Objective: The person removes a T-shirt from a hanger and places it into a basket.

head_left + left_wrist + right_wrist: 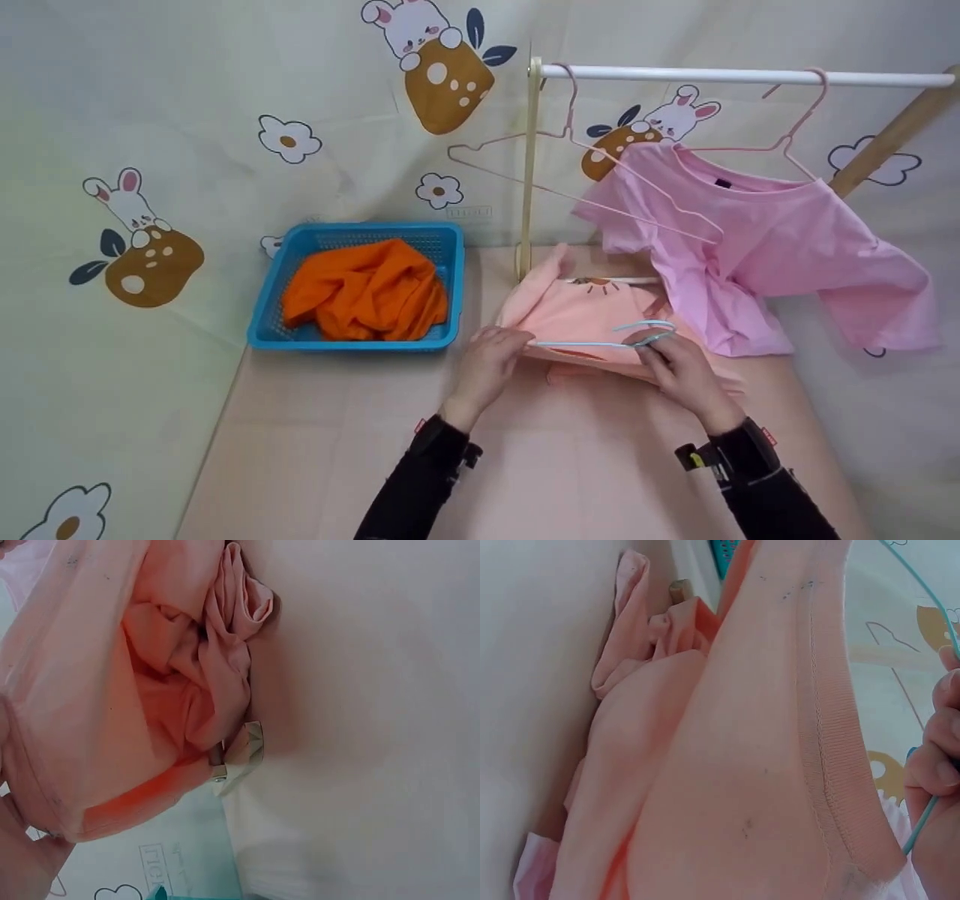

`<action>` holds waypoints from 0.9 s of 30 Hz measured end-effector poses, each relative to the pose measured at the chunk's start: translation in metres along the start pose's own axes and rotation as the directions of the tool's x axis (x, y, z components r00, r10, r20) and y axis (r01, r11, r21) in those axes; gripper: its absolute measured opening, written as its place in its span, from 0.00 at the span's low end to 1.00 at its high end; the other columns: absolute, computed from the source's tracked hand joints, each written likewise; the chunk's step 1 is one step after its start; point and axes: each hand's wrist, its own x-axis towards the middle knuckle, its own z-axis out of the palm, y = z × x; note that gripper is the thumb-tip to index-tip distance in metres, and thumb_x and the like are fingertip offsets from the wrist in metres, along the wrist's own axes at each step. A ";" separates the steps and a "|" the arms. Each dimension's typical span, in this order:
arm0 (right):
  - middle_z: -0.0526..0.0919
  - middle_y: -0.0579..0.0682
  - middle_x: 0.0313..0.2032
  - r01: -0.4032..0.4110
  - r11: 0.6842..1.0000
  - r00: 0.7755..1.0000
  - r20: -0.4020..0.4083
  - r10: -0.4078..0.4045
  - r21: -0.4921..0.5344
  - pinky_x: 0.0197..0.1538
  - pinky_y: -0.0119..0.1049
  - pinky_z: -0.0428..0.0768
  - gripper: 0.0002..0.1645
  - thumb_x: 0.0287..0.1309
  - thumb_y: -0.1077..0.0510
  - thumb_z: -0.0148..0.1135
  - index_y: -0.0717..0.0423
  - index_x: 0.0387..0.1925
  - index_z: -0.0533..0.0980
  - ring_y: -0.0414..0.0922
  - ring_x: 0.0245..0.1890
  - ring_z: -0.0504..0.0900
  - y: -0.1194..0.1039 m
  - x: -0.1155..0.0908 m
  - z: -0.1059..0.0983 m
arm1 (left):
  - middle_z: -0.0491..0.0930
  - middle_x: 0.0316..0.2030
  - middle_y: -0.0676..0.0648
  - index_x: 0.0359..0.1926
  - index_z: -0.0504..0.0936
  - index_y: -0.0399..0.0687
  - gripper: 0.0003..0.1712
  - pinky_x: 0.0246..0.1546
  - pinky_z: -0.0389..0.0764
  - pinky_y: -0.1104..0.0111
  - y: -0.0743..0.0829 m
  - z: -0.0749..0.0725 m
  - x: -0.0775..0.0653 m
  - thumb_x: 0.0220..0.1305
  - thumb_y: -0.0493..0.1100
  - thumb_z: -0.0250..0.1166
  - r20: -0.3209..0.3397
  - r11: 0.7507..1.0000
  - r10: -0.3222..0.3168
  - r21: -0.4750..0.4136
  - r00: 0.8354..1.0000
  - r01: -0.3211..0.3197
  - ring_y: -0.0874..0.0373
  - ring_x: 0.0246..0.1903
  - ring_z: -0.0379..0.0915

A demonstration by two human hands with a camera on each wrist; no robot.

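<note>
A peach shirt (592, 315) with a printed motif lies bunched below the rail, its ribbed neckband (840, 735) lifted in the right wrist view. My left hand (487, 367) pinches the shirt's edge at its left side. A light blue hanger (577, 344) runs across the shirt from near the left fingertips to my right hand (686, 375). The right fingers (937, 754) curl round the hanger close to its hook, and its lower part passes behind the neckband. In the left wrist view, shirt fabric (67, 705) hangs from the left thumb and fingers.
A blue basket (259, 315) holding orange cloth (367, 292) stands left on the table (337, 465). Behind the hands is a rack with a white rail (697, 74) and wooden post (529, 172). A bare pink hanger (487, 142) and a pink shirt (787, 232) on another hanger hang there.
</note>
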 end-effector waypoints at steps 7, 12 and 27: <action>0.80 0.49 0.30 -0.019 1.000 0.999 -0.031 0.020 0.025 0.36 0.25 0.68 0.22 0.46 0.84 0.61 0.61 0.39 0.81 0.38 0.28 0.72 -0.003 0.005 -0.009 | 0.87 0.42 0.48 0.46 0.87 0.44 0.09 0.47 0.80 0.62 -0.001 -0.012 -0.002 0.66 0.36 0.65 -0.078 0.971 -0.120 -0.215 0.990 0.100 0.53 0.43 0.81; 0.79 0.58 0.28 -0.075 0.993 0.992 -0.093 0.084 0.094 0.35 0.23 0.70 0.19 0.46 0.88 0.56 0.71 0.37 0.79 0.41 0.29 0.73 -0.017 0.009 -0.025 | 0.86 0.41 0.45 0.45 0.86 0.41 0.08 0.48 0.81 0.58 -0.010 -0.021 -0.005 0.68 0.36 0.63 -0.160 0.940 -0.230 -0.291 0.960 0.177 0.49 0.42 0.81; 0.72 0.56 0.23 -0.151 0.970 0.968 -0.170 0.185 0.192 0.31 0.24 0.67 0.11 0.57 0.83 0.52 0.76 0.39 0.77 0.38 0.26 0.70 -0.032 0.031 -0.017 | 0.87 0.39 0.47 0.42 0.86 0.41 0.06 0.43 0.82 0.61 -0.006 -0.006 -0.017 0.65 0.36 0.66 -0.170 0.975 -0.136 -0.198 0.976 0.101 0.52 0.40 0.83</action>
